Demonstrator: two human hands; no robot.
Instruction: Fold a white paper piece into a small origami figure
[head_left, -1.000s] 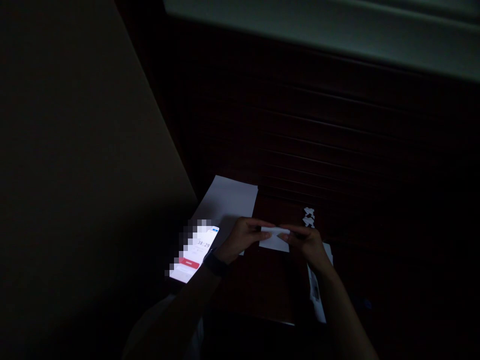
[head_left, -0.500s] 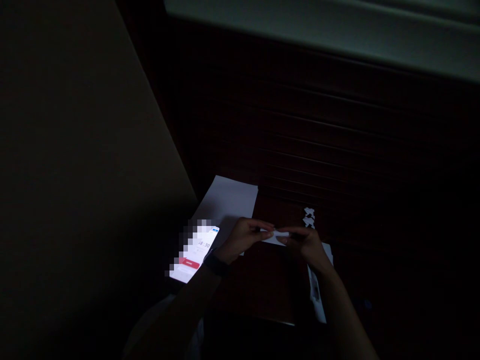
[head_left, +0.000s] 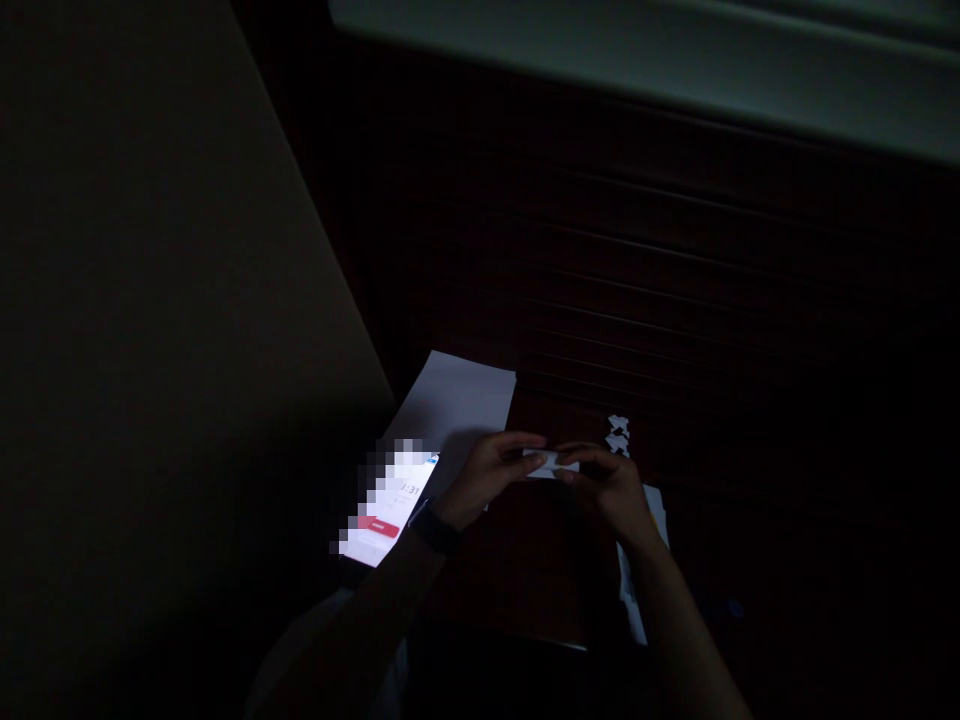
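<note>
Between my two hands is a small folded piece of white paper [head_left: 550, 466], held above the dark table. My left hand [head_left: 493, 470] pinches its left end between thumb and fingers; a dark watch [head_left: 437, 524] is on that wrist. My right hand [head_left: 611, 485] grips the right end in the same way, with its index finger along the top edge. The exact folds are hard to make out in the dim light.
A stack of white sheets [head_left: 457, 395] lies behind my left hand. Left of it a phone [head_left: 386, 515] glows with a timer. Small folded paper pieces [head_left: 618, 434] lie past my right hand, and a whitish item [head_left: 631, 600] sits under my right forearm.
The paper now shows as a narrower strip with a visible crease, and my fingers have shifted slightly upon it. The phone's timer has advanced.
</note>
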